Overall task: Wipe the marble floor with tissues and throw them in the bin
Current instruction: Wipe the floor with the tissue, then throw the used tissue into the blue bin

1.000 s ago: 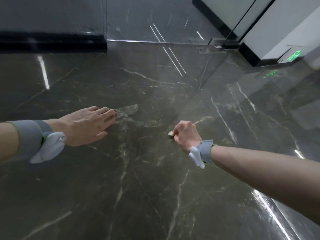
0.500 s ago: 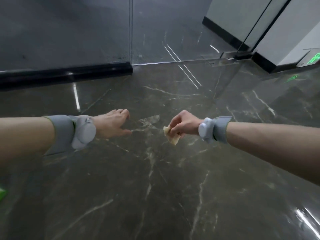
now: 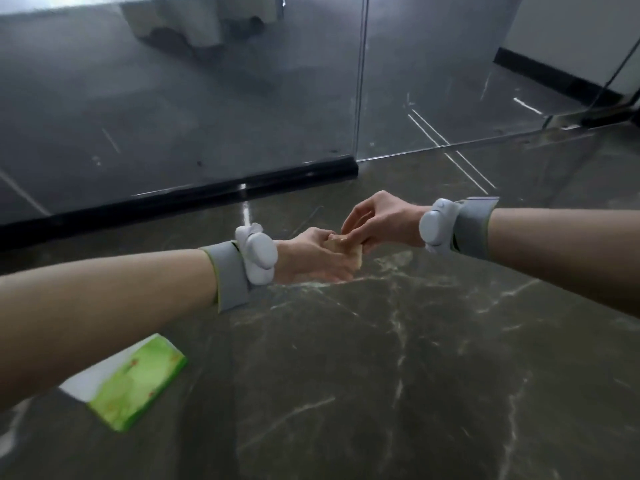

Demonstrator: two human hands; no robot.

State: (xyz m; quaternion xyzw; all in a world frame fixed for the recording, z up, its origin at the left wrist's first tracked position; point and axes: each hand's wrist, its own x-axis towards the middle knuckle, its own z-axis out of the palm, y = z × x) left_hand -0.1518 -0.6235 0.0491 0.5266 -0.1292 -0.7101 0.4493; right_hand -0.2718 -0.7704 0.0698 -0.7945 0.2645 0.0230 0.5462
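The crumpled tissue [image 3: 351, 253] sits between both grips above the marble floor [image 3: 415, 375]: my right grip [image 3: 377, 221] pinches it from above-right with curled fingertips, my left grip [image 3: 311, 259] curls round it from below-left. I see no bin; the glass wall [image 3: 207, 116] blocks ahead, the green tissue pack [image 3: 138, 379] lies near-left, and open floor runs right.

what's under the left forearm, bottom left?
A green and white pack lying on the marble floor. The forearm covers its far end, so its full shape is hidden.
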